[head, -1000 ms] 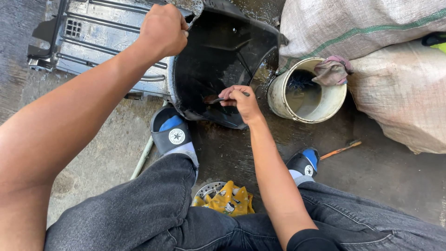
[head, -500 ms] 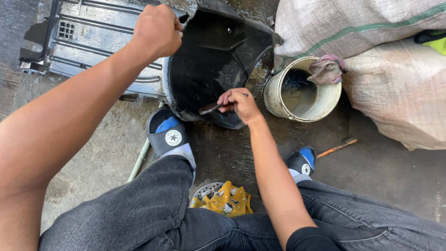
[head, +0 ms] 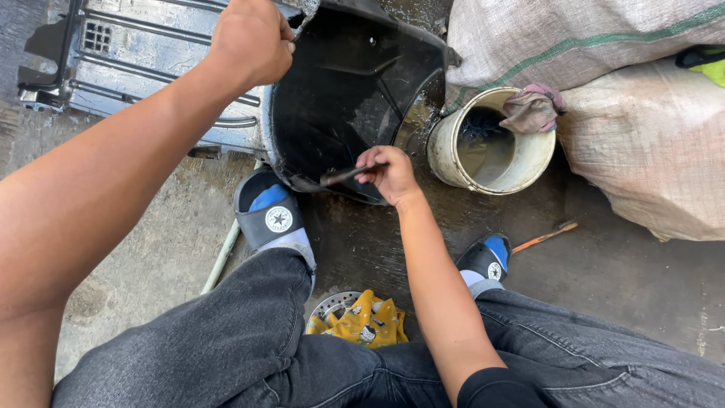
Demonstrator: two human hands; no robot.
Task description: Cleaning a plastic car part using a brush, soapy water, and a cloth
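My left hand (head: 251, 41) grips the upper rim of a large black plastic panel (head: 355, 83) that stands tilted on the wet ground, its silver ribbed part (head: 143, 60) stretching to the left. My right hand (head: 387, 172) holds a small dark brush (head: 341, 175) against the panel's lower inner edge. The brush points left, its head on the wet black surface. Both my legs in dark jeans and my feet in black slide sandals (head: 270, 215) frame the lower view.
A cream bucket (head: 491, 143) with dark liquid and a rag (head: 532, 109) on its rim stands right of the panel. Two big woven sacks (head: 642, 136) lie behind it. An orange-handled tool (head: 547, 236), a pale rod (head: 223, 257) and a yellow cloth (head: 362, 321) over a metal disc lie on the ground.
My right hand has drawn the brush slightly down and left along the panel's lower edge. My left hand keeps its grip on the rim.
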